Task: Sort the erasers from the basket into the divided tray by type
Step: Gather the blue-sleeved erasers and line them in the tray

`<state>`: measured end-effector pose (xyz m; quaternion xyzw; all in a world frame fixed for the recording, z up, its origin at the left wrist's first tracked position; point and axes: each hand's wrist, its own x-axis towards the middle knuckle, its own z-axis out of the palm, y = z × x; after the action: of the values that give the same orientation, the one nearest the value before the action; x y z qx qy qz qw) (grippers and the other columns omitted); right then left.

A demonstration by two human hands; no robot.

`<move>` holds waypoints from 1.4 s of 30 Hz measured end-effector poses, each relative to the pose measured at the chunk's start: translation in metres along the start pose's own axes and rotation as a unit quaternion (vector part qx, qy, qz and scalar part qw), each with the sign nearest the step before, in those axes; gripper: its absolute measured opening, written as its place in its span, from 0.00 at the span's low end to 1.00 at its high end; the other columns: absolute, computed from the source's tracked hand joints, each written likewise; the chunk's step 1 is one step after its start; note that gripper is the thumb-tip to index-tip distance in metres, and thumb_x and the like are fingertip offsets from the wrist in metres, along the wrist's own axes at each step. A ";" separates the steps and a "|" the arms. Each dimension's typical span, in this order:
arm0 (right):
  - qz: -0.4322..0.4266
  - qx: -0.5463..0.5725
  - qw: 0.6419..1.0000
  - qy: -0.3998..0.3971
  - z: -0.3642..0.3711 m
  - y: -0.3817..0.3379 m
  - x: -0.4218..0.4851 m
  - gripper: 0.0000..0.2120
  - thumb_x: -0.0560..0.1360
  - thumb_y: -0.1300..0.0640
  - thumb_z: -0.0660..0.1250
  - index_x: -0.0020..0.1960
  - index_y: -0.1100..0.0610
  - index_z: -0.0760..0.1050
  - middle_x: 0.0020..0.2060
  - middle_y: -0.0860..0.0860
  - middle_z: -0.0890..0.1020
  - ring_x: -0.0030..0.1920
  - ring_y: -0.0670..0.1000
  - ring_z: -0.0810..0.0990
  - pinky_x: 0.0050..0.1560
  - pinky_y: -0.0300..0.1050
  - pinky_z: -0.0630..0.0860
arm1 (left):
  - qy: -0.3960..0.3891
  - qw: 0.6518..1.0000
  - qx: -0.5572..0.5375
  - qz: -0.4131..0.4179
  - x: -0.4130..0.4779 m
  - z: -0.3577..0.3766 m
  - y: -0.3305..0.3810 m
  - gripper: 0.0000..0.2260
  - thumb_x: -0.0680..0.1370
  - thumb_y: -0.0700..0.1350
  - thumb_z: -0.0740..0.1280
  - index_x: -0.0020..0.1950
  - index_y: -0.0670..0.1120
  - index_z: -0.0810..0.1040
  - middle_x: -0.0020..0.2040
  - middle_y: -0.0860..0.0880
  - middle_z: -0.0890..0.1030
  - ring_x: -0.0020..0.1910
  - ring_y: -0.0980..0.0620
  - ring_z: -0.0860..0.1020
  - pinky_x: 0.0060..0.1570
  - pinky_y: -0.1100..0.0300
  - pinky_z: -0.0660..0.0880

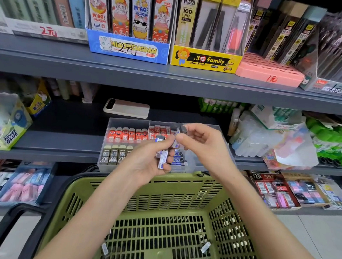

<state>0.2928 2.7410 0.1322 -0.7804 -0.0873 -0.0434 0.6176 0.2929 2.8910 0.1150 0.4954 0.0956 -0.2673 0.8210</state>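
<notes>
The right hand [201, 143] pinches a dark-tipped eraser [182, 129] in its grip, long axis near upright, over the divided tray [126, 120]. The matching blue-and-white row [177, 159] lies just below. The left hand [143, 161] clutches several blue-sleeved erasers [162, 159] above the basket [182, 181].

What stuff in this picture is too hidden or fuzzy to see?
All in the head view:
- How many erasers the left hand holds: fingers cover them.
- Print on the dark eraser the right hand pinches: blurred.
- Basket's near end: cut off by the bottom edge.
- Divided tray's right compartments: covered by both hands.
</notes>
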 end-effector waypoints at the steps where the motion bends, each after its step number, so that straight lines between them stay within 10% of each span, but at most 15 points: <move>1: -0.006 0.021 1.000 0.008 0.003 0.003 -0.002 0.05 0.73 0.61 0.70 0.47 0.53 0.80 0.37 0.48 0.81 0.38 0.43 0.77 0.45 0.39 0.75 | -0.005 1.000 -0.005 -0.007 0.001 0.002 0.000 0.09 0.64 0.47 0.72 0.38 0.42 0.79 0.29 0.47 0.75 0.26 0.54 0.71 0.22 0.65 0.67; 10: 0.013 -0.122 0.992 -0.009 -0.016 0.016 0.020 0.14 0.75 0.60 0.68 0.60 0.58 0.78 0.34 0.48 0.77 0.27 0.40 0.72 0.32 0.31 0.69 | 0.036 0.998 -0.052 -0.023 0.002 -0.017 0.006 0.13 0.66 0.49 0.71 0.42 0.39 0.81 0.30 0.46 0.75 0.27 0.53 0.72 0.22 0.64 0.68; 16: 0.004 -0.447 0.886 -0.118 -0.018 0.029 0.041 0.12 0.75 0.60 0.67 0.58 0.60 0.77 0.53 0.55 0.82 0.52 0.54 0.78 0.53 0.44 0.70 | 0.053 0.993 -0.106 -0.015 -0.003 -0.042 0.015 0.19 0.79 0.53 0.60 0.50 0.36 0.78 0.35 0.42 0.74 0.34 0.48 0.71 0.34 0.59 0.66; 22: -0.106 -0.557 0.818 -0.098 -0.006 0.045 0.037 0.13 0.75 0.53 0.68 0.58 0.55 0.79 0.54 0.52 0.78 0.53 0.55 0.74 0.53 0.43 0.63 | 0.046 0.994 -0.102 0.005 -0.004 -0.047 0.011 0.20 0.81 0.53 0.57 0.48 0.37 0.78 0.36 0.42 0.75 0.35 0.49 0.72 0.36 0.59 0.67; 42: -0.188 -0.549 0.814 0.012 -0.003 0.042 0.019 0.08 0.73 0.54 0.70 0.51 0.51 0.82 0.32 0.50 0.81 0.38 0.55 0.77 0.43 0.48 0.65 | 0.040 0.991 -0.128 0.004 -0.001 -0.034 0.006 0.19 0.82 0.51 0.57 0.49 0.36 0.78 0.35 0.40 0.80 0.35 0.46 0.80 0.35 0.56 0.79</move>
<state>0.3197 2.7302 0.0962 -0.9577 -0.1863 -0.2089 0.0675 0.2991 2.9230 0.1031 0.3964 0.1595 -0.2295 0.8745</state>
